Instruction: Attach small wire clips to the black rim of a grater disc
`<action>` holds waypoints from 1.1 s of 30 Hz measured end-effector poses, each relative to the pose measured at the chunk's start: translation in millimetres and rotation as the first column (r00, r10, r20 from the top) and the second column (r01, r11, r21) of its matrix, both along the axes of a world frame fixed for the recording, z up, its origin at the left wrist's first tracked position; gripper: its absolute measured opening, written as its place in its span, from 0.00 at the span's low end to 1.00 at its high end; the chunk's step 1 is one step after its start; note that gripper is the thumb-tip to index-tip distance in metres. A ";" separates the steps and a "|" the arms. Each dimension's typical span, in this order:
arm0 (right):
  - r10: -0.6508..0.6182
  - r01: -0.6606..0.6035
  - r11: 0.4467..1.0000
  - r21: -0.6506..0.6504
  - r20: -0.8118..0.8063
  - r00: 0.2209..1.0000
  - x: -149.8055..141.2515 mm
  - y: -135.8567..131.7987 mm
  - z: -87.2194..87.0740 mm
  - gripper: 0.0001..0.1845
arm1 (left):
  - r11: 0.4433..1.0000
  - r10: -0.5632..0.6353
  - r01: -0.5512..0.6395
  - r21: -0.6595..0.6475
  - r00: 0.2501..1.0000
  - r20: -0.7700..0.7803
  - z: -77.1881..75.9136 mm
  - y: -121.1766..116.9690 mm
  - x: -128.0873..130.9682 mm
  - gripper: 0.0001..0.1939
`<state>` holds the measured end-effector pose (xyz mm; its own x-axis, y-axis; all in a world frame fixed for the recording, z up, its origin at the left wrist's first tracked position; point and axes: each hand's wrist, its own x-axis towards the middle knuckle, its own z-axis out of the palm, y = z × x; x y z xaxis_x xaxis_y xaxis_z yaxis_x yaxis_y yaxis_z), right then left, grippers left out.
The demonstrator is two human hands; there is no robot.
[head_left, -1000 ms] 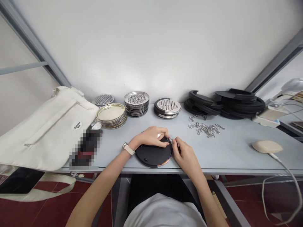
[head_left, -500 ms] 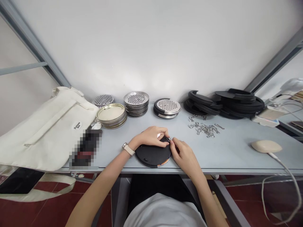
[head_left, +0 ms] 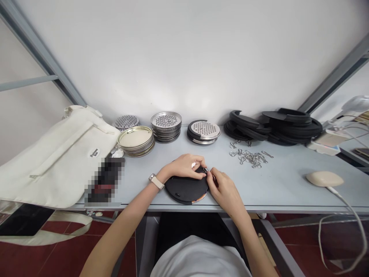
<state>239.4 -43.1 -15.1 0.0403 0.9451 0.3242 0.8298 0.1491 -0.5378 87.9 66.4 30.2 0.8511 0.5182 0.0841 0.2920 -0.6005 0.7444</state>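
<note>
A round black disc lies flat near the table's front edge, with a shiny coloured strip of rim showing at its lower right. My left hand rests across its upper part, thumb and forefinger closed around a small wire metal clip at the right edge. From the other side, my right hand pinches at that clip with bent fingers. Part of the clip is hidden by the fingertips. To the right, a pile of loose metal clips is scattered on the tabletop.
Along the wall stand shallow gold-rimmed lids, grater discs, a black-and-metal assembled grater and stacked black plastic parts. A cream bag lies at left. At right sits a beige corded device.
Almost nothing differs. The fingers of my right hand have shifted very slightly at the clip; my left hand and the disc stay in place.
</note>
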 end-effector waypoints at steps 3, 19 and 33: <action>-0.006 0.006 1.000 0.005 -0.026 1.000 0.5 -0.6 -1.0 0.15 | 1.000 0.016 -0.016 0.005 1.000 -0.021 0.8 0.2 0.1 0.09; -0.021 0.022 1.000 0.010 -0.069 0.997 0.6 0.3 -1.9 0.15 | 1.000 0.027 -0.027 -0.005 0.999 -0.024 1.2 0.0 -0.1 0.10; -0.019 0.023 0.999 0.049 -0.071 0.997 0.0 -0.8 0.6 0.15 | 1.000 0.004 -0.004 -0.005 0.999 -0.037 0.3 1.2 -1.6 0.11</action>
<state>239.4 -43.9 -14.5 0.0842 0.9267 0.3663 0.7934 0.1601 -0.5873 86.4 67.5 30.6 0.8517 0.5216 0.0500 0.3216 -0.5958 0.7359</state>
